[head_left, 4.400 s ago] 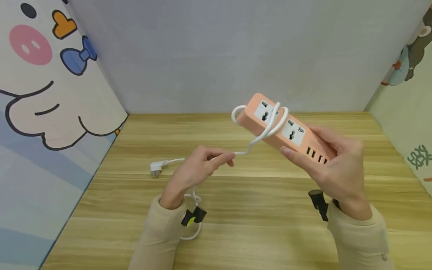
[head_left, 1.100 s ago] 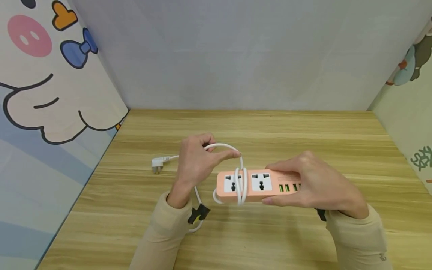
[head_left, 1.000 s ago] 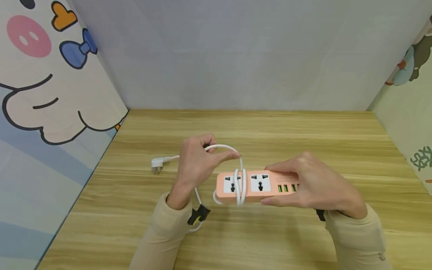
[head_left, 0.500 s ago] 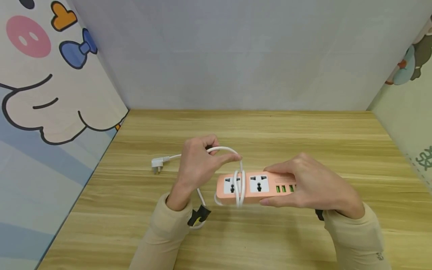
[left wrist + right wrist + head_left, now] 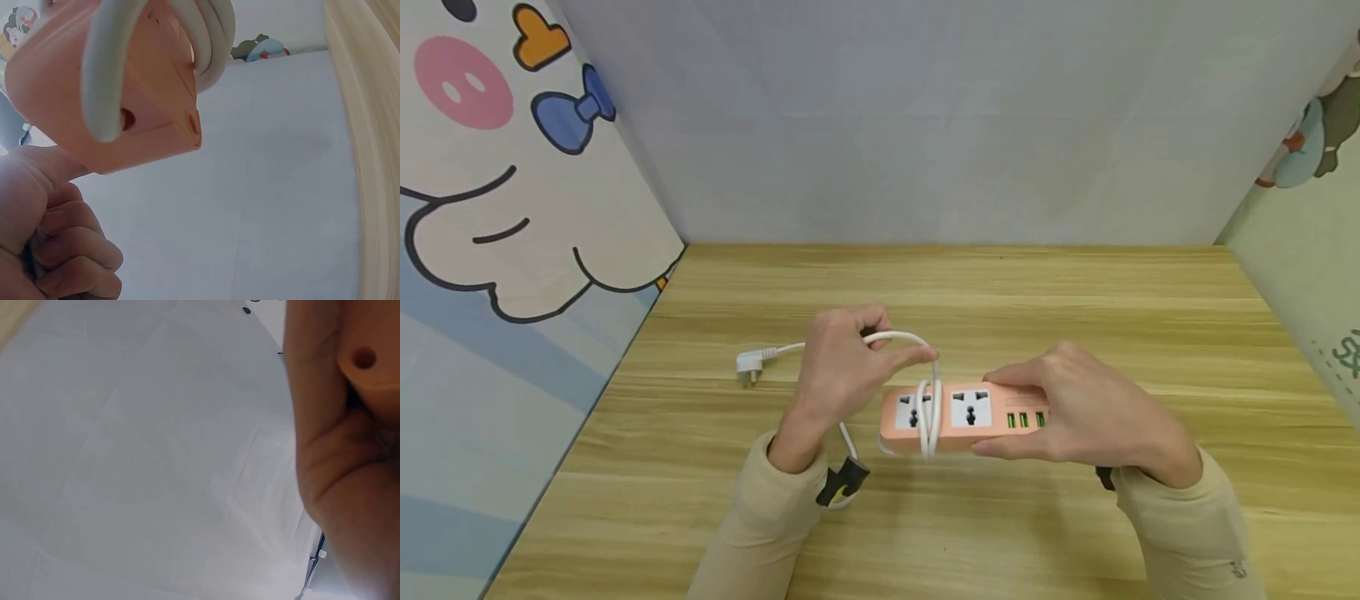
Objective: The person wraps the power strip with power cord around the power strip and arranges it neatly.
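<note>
A peach power strip (image 5: 958,417) with two white sockets and green USB ports is held level just above the wooden table (image 5: 1075,292). My right hand (image 5: 1078,417) grips its right end. A white cord (image 5: 928,408) is wound round its left part in a few turns. My left hand (image 5: 850,371) pinches the cord just above the strip. The cord runs on to a white plug (image 5: 748,364) lying on the table at left. In the left wrist view the strip's end (image 5: 119,94) shows with cord loops (image 5: 206,37) over it. The right wrist view shows the strip's underside (image 5: 369,356) against my palm.
Cartoon-printed panels stand at the left (image 5: 490,167) and right (image 5: 1307,167), with a plain grey wall (image 5: 925,125) behind. A slack loop of cord (image 5: 842,442) lies under my left wrist.
Since 4.4 s ago the strip has come down from a raised tilt to level near the table, with another cord turn on it. Over the last second both hands drifted slightly left.
</note>
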Tool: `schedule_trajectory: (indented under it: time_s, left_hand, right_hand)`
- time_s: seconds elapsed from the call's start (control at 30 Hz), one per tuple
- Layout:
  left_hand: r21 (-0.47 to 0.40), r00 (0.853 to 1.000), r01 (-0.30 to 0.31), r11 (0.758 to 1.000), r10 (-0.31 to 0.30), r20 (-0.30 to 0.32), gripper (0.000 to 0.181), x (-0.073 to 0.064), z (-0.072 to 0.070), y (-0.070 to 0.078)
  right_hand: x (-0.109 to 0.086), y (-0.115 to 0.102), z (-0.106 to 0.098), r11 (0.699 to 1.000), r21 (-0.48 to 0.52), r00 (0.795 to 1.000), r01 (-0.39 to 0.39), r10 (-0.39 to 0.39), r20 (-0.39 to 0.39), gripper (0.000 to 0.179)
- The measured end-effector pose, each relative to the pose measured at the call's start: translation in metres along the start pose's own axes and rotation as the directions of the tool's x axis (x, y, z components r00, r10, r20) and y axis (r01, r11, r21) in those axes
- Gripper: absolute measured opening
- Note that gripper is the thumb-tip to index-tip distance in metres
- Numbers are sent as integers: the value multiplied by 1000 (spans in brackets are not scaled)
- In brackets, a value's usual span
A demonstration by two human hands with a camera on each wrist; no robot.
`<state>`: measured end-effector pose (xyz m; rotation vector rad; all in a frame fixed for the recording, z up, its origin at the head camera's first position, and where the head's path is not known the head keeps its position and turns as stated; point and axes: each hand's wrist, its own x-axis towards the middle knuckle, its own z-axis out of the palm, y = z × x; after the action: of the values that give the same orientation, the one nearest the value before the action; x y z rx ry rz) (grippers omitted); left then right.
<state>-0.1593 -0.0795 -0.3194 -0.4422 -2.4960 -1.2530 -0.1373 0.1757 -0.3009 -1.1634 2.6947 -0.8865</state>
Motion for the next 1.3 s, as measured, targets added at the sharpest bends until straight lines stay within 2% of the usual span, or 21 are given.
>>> schedule_trajectory:
  time_s: [0.2,0.47,0.73,1.03,1.3]
  left_hand:
    - [12,999,-33,999,33,-1,61,0,0,1]
    - [17,1000,-24,1000,24,5,62,-2,-1,4]
    - [15,998,-56,998,56,10,59,-3,-2,5]
    - [30,998,-54,998,53,18,52,-4,-3,7]
    - [-8,997,-79,997,79,6,55,-4,-3,9]
  right_hand:
    - [2,0,1,1000,-20,1000,-9,9,-6,24]
    - [3,1,2,999,-35,1000,-22,22,-7,24]
    - [3,0,2,999,-38,999,-38,38,-3,26]
    - [4,0,2,996,-63,998,-59,59,-10,27]
    - [4,0,2,995,-77,998,-67,65,-20,29]
